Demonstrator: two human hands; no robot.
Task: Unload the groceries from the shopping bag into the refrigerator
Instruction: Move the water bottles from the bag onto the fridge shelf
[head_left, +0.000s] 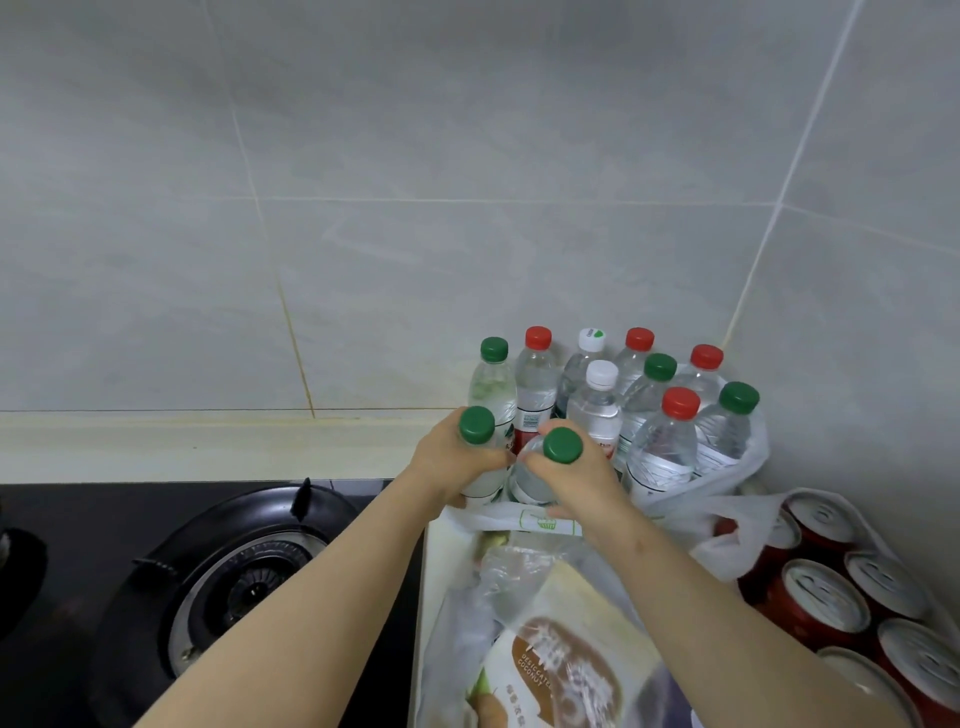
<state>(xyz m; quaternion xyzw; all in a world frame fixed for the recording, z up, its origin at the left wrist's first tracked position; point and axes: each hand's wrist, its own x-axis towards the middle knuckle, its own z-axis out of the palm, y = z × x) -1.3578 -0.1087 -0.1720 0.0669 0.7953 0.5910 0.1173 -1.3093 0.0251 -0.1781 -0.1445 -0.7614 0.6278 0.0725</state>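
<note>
Gripping the first green-capped bottle (484, 480) just below its cap, the left hand (452, 462) has fingers and thumb curled round the clear body. The right hand (582, 475) holds the second green-capped bottle (530, 480) the same way, fingers wrapped round the neck and shoulder. This bottle is tilted, with its cap toward the camera. The two bottles sit just beside each other, between the hands. Their bases are hidden behind a bag edge, so it cannot be told whether they rest on the surface.

Directly behind the hands, a group of upright water bottles (602, 395) with green, red and white caps stands in the corner. A white plastic bag (753, 457) is slumped round the lower part of the group.

Nearer the camera, below the forearms, lies the shopping bag (452, 623), translucent and open. Inside it lies a coconut packet (566, 675) with a brown label.

To the right of that bag, red cans (821, 603) with silver tops stand packed together, and a bag handle lies across the nearest ones.

To the left is a black hob (78, 519) with a round gas burner (249, 587). A grey tiled wall (363, 208) rises behind the counter.
</note>
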